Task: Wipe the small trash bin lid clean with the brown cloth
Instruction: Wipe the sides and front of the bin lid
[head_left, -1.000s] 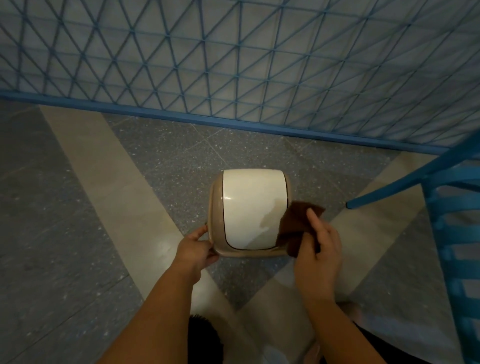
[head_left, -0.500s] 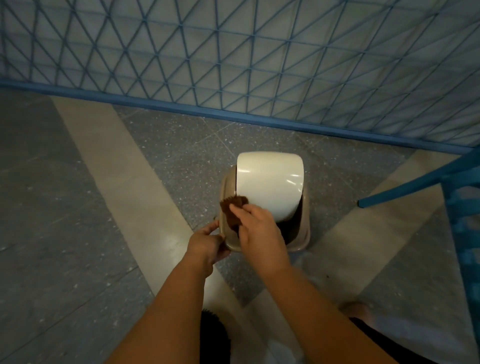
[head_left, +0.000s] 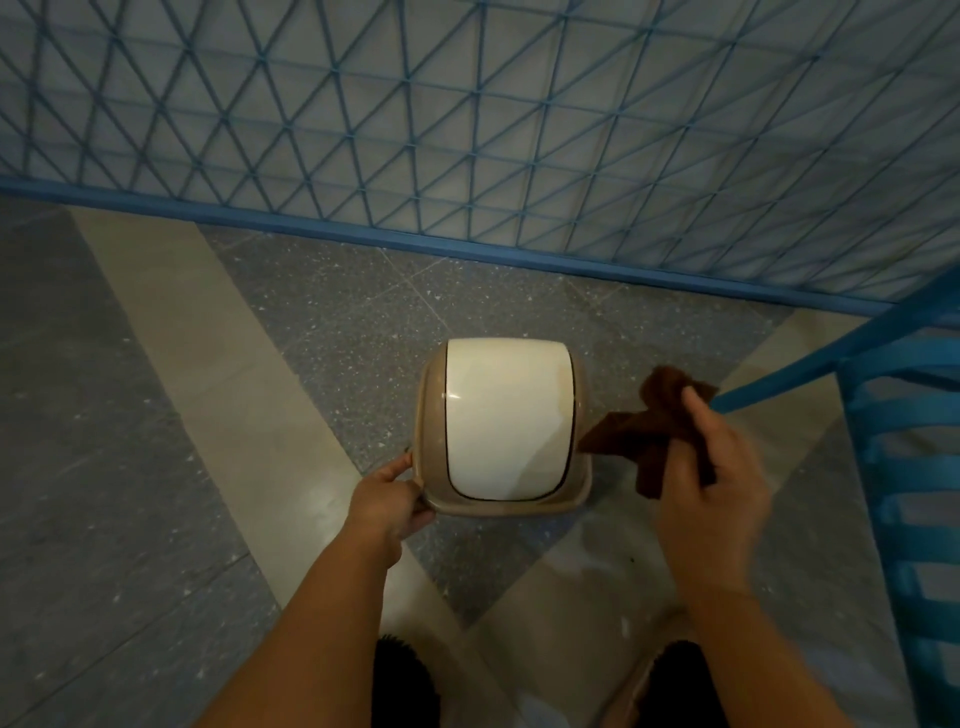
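A small trash bin stands on the floor in the middle of the head view, with a tan rim (head_left: 581, 467) and a glossy cream swing lid (head_left: 506, 415) lying level. My left hand (head_left: 387, 501) grips the rim at its near left corner. My right hand (head_left: 714, 467) holds the crumpled brown cloth (head_left: 657, 434) to the right of the bin, clear of the lid. One corner of the cloth reaches the bin's right side; whether it touches is unclear.
A blue lattice fence (head_left: 467, 130) with a blue base rail runs across the back. A blue slatted chair (head_left: 904, 467) stands at the right, close to my right hand. The floor has grey speckled tiles and beige bands. My dark shoes show at the bottom edge.
My right hand has swung the cloth from the lid's near left edge out to the right of the bin. The lid, tipped open half a second ago, lies level now. My left hand kept its grip.
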